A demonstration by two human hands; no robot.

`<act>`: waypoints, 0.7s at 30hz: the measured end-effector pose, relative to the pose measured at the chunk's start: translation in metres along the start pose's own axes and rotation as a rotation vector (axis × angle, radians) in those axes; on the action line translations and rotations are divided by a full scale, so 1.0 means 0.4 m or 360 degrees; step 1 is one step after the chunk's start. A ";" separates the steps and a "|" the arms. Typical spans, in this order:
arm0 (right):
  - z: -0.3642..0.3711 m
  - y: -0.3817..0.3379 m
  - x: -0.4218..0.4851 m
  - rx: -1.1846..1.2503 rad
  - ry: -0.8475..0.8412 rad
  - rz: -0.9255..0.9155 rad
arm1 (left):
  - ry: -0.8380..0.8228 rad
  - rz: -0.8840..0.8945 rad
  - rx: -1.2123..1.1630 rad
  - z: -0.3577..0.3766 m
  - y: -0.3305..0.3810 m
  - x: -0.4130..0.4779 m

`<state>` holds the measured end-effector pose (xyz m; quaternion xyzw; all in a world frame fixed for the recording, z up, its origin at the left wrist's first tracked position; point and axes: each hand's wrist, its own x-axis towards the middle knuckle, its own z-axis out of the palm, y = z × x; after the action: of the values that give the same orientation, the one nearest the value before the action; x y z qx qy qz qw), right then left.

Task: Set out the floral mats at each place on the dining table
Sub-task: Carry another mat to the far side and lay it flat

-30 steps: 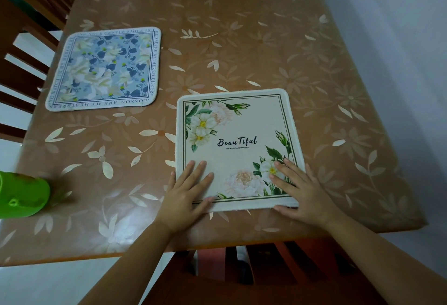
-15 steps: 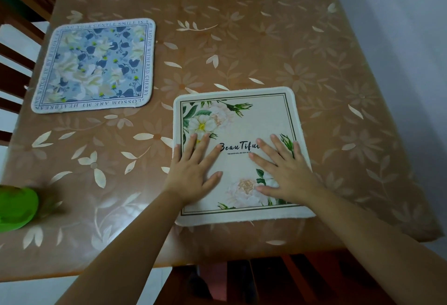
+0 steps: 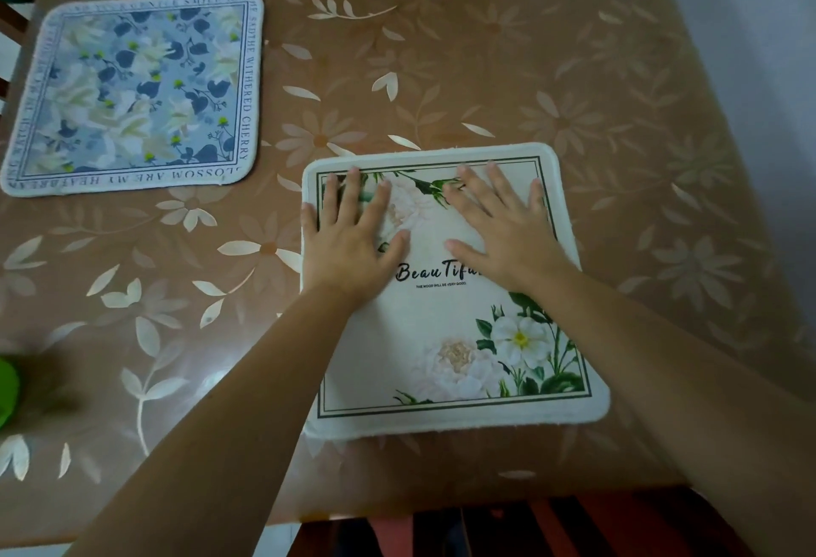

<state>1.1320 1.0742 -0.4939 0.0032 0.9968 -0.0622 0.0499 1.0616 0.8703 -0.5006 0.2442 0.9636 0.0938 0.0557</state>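
Left hand (image 3: 353,243) & right hand (image 3: 503,225), fingers spread flat, press white mat (image 3: 446,318), hiding its top flowers; green object (image 3: 6,393) cut off, blurred.

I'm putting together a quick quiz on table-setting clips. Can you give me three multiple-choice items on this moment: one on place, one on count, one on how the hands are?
1. Where does the blue mat lie relative to the white mat?
A. On top of it
B. To its left and farther from the person
C. To its right, by the wall

2. How many mats are in view?
A. One
B. Two
C. Four

3. How do the left hand and right hand meet the white mat?
A. Both pinch a corner
B. One lifts an edge
C. Both lie flat on it, fingers straight

Answers: 1 B, the two mats lie apart on the table, with the blue one up and to the left. 2 B, only the blue and the white mat show. 3 C, both palms rest on its far half.
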 end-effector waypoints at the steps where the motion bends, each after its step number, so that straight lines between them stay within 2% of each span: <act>1: 0.001 -0.004 0.005 0.0008 0.0022 0.0086 | 0.0009 -0.0037 -0.0003 0.001 0.004 0.000; 7: 0.014 -0.045 -0.040 0.0039 0.0142 0.0382 | 0.0020 -0.0092 -0.0019 0.003 0.025 -0.081; 15: 0.037 -0.142 -0.235 0.0040 0.0076 0.0344 | -0.0061 -0.0026 -0.0022 0.015 0.076 -0.272; 21: 0.025 -0.209 -0.336 0.0157 -0.0008 0.0355 | -0.0298 -0.0083 0.0057 0.009 0.119 -0.361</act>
<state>1.2658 0.9901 -0.4801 0.1164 0.9859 -0.1051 0.0589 1.2102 0.8426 -0.4852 0.2277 0.9617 0.0519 0.1436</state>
